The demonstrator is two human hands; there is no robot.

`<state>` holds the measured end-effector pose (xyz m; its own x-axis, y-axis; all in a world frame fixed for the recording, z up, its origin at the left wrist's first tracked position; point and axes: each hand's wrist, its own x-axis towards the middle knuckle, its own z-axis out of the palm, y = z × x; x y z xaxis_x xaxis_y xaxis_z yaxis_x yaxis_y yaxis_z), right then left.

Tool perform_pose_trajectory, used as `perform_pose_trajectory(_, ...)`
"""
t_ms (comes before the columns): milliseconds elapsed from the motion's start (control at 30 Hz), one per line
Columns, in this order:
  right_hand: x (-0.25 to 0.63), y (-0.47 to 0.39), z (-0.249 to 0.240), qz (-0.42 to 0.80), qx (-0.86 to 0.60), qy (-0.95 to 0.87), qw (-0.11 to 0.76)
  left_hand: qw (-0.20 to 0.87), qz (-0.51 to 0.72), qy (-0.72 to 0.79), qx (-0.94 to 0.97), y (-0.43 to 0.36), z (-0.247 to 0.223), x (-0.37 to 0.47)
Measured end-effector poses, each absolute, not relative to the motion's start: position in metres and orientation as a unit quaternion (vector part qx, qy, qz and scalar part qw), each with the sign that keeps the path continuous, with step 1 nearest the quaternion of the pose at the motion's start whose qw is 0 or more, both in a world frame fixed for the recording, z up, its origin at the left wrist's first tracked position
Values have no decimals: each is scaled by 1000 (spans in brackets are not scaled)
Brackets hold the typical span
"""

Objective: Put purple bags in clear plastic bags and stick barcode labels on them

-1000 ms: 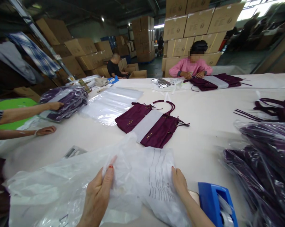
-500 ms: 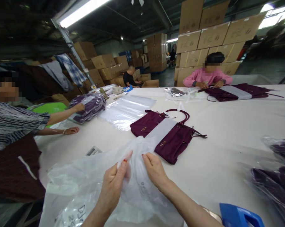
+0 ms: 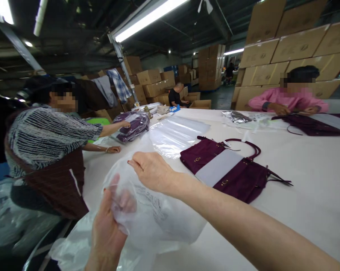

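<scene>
At the far left, a person in a striped top [image 3: 53, 135] leans over the white table [image 3: 288, 188], one hand on a wrapped purple bundle [image 3: 132, 130] and the other resting on the tabletop. Nearer, the left hand [image 3: 110, 218] is half curled, its fingers showing through the cloudy film of a plastic bag [image 3: 164, 222]; whether they pinch it, I cannot tell. The plastic bag is in front of the wearer, above the near part of the table (dark print shows on its side). The right hand [image 3: 151, 171] reaches across, thumb and fingers closed on the bag's upper edge. Behind it lie flat clear sheets [image 3: 178, 131]. Right of these, a purple handbag [image 3: 232, 169] lies with a pale band around its middle. At the far right, a person in pink [image 3: 288, 98] handles another purple bag [image 3: 313, 124].
</scene>
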<state>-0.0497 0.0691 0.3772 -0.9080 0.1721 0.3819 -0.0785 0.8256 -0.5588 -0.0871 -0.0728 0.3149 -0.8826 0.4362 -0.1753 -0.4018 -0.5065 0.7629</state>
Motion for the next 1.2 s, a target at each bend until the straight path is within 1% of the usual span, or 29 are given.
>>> perform_pose_trajectory(133,-77,58,396,224,45,-955,187,224,882,414,-17,-87,318,-101)
perform_pose_trajectory(167,-81,56,400,208,56,-957,192,219,883,414,-25,-90,317,-103)
perform_pose_trajectory(267,-91,50,409,190,51,-948,250,209,887,409,-35,-97,312,-111)
perform_pose_trajectory(300,-94,48,411,186,49,-948,252,209,889,406,-34,-99,310,-113)
perform_pose_trajectory(400,-101,42,414,163,70,-959,221,207,896,393,-22,-105,305,-121)
perform_pose_trajectory(500,-106,38,420,166,56,-950,259,193,896,400,-22,-111,302,-126)
perform_pose_trajectory(600,-109,43,432,154,52,-954,253,192,890,413,-28,-117,302,-126)
perform_pose_trajectory(667,-107,53,441,146,50,-948,279,187,888,419,-41,-121,303,-124)
perform_pose_trajectory(733,-103,67,448,134,17,-936,324,184,883,429,-54,-125,302,-122)
perform_pose_trajectory(767,-99,75,451,121,-5,-938,325,187,879,434,-57,-128,301,-121)
perform_pose_trajectory(833,-87,91,453,97,-56,-948,299,192,875,441,-56,-133,297,-119)
perform_pose_trajectory(867,-80,99,454,90,-91,-944,304,194,875,440,-55,-136,295,-118)
perform_pose_trajectory(967,-50,126,450,85,-217,-903,361,204,873,439,-59,-143,288,-114)
perform_pose_trajectory(1067,-6,163,437,91,-293,-901,307,217,867,443,-69,-147,282,-109)
perform_pose_trajectory(1100,11,178,431,94,-319,-891,309,220,866,443,-73,-148,281,-108)
perform_pose_trajectory(1167,48,210,412,67,-385,-829,399,222,863,447,-82,-149,280,-104)
perform_pose_trajectory(1200,66,225,402,65,-391,-823,406,220,860,451,-88,-149,280,-102)
